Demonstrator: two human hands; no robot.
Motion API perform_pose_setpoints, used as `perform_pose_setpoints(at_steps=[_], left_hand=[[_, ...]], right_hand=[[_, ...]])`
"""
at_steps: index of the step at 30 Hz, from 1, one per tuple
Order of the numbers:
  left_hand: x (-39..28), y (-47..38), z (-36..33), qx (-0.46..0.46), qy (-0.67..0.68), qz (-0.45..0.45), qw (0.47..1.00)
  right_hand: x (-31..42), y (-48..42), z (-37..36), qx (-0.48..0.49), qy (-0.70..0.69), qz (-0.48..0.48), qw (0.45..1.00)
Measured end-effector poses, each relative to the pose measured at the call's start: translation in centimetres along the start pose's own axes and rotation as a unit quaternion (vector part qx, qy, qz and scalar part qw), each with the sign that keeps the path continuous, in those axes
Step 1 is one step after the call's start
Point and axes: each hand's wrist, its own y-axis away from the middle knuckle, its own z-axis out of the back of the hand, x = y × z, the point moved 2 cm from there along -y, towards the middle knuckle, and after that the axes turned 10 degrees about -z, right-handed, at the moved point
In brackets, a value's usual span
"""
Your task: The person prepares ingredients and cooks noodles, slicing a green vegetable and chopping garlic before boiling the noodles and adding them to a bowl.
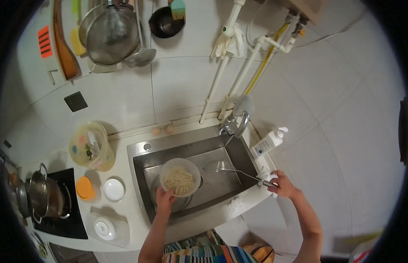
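My left hand (165, 199) grips the near rim of a translucent plastic bowl (197, 179) over the left part of the steel sink (220, 194). Pale, shredded food (179, 180) lies in the bowl. Beneath it, a round vessel (182, 204) is partly hidden in the basin. At the sink's right edge, my right hand (282, 184) holds the dark handle of a metal ladle or skimmer (243, 173), whose head hangs over the basin. A crumpled white cloth or tissue (265, 173) lies just behind the handle.
A chrome faucet (228, 126) and a white pump bottle (268, 143) stand behind the sink and to its right. Two eggs (170, 129) sit by the wall. Leftward are a plastic bucket (108, 157), an orange-lidded jar (85, 188), white bowls (114, 190) and a pot (51, 200) on the cooktop.
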Motion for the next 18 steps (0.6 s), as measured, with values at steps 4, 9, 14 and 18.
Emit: perform_pose_setpoints(at_steps=[4,9,14,18], left_hand=[[1.3,0.7,-3.0,-0.065,0.024,-0.007,0.998],[4.5,-0.2,-7.5,-0.035,0.048,-0.012,0.998],[6.5,-1.0,-10.9,-0.027,0.062,0.007,0.998],[8.0,-1.6,-10.8,-0.047,0.060,0.016,0.997]], right_hand=[[-2.6,-12.4,-0.1,0.094,0.228,0.090,0.965],[-2.0,-23.4,-0.7,0.228,0.310,0.084,0.919],[-2.8,-27.2,-3.7,0.202,0.331,0.045,0.920],[-3.1,-24.1,-3.2,0.168,0.250,0.044,0.952]])
